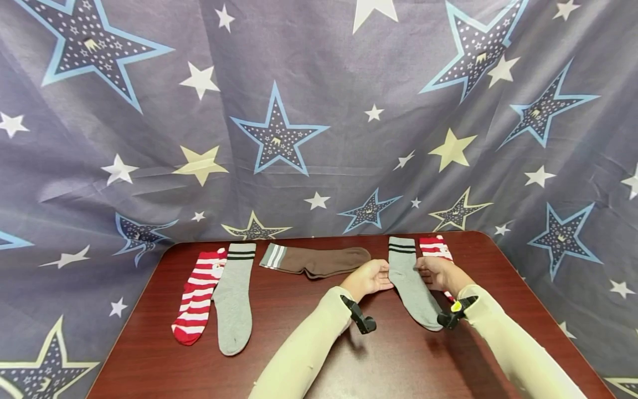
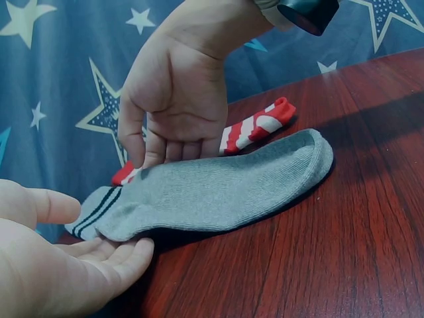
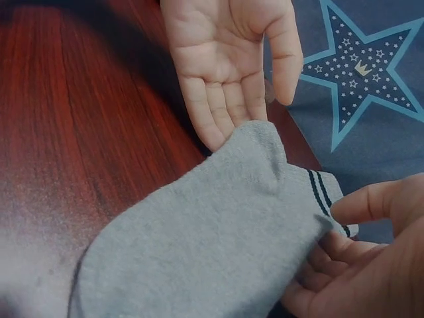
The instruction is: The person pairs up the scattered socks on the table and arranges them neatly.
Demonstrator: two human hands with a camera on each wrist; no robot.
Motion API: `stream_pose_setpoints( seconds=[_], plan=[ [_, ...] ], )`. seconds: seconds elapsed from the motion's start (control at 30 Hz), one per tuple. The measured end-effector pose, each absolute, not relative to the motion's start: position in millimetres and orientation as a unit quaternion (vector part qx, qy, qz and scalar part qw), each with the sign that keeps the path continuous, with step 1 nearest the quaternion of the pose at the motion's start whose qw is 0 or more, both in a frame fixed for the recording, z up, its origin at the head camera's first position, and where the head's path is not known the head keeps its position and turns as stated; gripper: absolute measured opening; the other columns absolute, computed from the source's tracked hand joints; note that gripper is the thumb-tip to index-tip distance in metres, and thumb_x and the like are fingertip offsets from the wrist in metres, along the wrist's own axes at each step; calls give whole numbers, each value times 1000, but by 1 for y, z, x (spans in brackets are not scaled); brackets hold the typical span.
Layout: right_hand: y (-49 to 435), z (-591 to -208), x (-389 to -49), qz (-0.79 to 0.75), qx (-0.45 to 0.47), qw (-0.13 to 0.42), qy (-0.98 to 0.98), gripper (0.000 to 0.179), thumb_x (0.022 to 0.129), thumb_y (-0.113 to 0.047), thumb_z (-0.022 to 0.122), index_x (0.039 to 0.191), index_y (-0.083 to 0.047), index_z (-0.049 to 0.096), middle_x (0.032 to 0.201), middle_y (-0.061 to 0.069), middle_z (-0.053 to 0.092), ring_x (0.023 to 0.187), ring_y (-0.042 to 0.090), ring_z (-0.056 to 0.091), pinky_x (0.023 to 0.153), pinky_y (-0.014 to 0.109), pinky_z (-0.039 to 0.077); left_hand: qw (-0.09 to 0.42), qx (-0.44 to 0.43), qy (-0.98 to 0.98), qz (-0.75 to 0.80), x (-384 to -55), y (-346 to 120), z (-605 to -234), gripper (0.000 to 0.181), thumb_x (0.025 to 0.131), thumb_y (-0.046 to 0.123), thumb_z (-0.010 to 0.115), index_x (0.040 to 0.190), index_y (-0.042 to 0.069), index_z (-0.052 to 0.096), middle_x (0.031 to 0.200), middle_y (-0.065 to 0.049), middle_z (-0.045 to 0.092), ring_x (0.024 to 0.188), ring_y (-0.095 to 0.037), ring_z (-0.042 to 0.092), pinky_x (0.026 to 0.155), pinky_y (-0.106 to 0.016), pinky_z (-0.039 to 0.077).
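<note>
A grey sock [image 1: 411,293] with two black bands at its cuff lies between both hands, its toe toward the person. On its left side, my left hand [image 1: 370,278] has its fingers extended at the heel, fingertips touching the sock's underside; the thumb stands apart. My right hand [image 1: 438,274] is at the opposite edge near the ankle, its fingertips partly hidden behind the sock [image 2: 218,189] and its thumb close to the edge. In the right wrist view the thumb lies beside the banded cuff [image 3: 324,195]. A red-and-white striped sock [image 1: 435,246] lies partly behind the right hand.
On the dark red table [image 1: 279,321], a brown sock [image 1: 324,261] lies crosswise at the back. To the left are another striped red-and-white sock [image 1: 195,302] and another grey sock [image 1: 234,310], side by side. A star-patterned cloth [image 1: 324,138] hangs behind the table.
</note>
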State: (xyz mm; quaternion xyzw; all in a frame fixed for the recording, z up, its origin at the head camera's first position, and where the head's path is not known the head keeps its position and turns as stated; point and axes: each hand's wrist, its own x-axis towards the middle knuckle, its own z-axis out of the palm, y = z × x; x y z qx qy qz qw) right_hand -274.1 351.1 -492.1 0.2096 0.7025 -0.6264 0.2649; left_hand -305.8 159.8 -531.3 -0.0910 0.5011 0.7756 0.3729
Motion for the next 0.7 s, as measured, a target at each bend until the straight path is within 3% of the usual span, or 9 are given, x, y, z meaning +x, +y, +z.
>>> stream_pose_setpoints(
  seconds=[0.1, 0.3, 0.4, 0.57, 0.7],
  plan=[
    [355, -500, -277, -635, 203, 267, 696, 16, 90, -14, 45, 103, -4, 43, 117, 12, 49, 114, 26, 48, 100, 36, 41, 374, -90, 499, 776, -307, 160, -534, 46, 98, 6, 43, 139, -16, 42, 150, -34, 43, 142, -44, 43, 123, -52, 33],
    [373, -521, -289, -657, 161, 285, 679, 14, 83, -18, 60, 93, -11, 54, 99, 2, 60, 100, 19, 55, 94, 33, 43, 375, -87, 493, 780, -307, 162, -532, 35, 99, 6, 42, 128, -10, 52, 148, -32, 48, 142, -40, 46, 124, -52, 31],
    [363, -509, -281, -653, 175, 274, 684, 7, 87, -17, 53, 92, -12, 54, 95, -1, 60, 97, 17, 55, 94, 32, 42, 377, -78, 492, 781, -305, 161, -530, 36, 100, 6, 40, 130, -10, 52, 149, -30, 48, 143, -39, 45, 124, -52, 31],
    [352, -495, -274, -669, 189, 272, 666, 13, 96, -13, 45, 90, -10, 56, 90, -2, 59, 88, 14, 56, 87, 30, 44, 370, -78, 498, 781, -309, 165, -534, 40, 100, 5, 40, 135, -12, 50, 148, -30, 50, 142, -38, 46, 124, -51, 33],
    [352, -493, -274, -682, 186, 274, 652, 24, 99, -9, 42, 84, -11, 60, 83, -3, 64, 82, 12, 59, 83, 28, 47, 360, -62, 495, 788, -334, 178, -574, 36, 96, 6, 49, 127, -11, 58, 136, -27, 61, 130, -37, 59, 115, -51, 44]
  ],
)
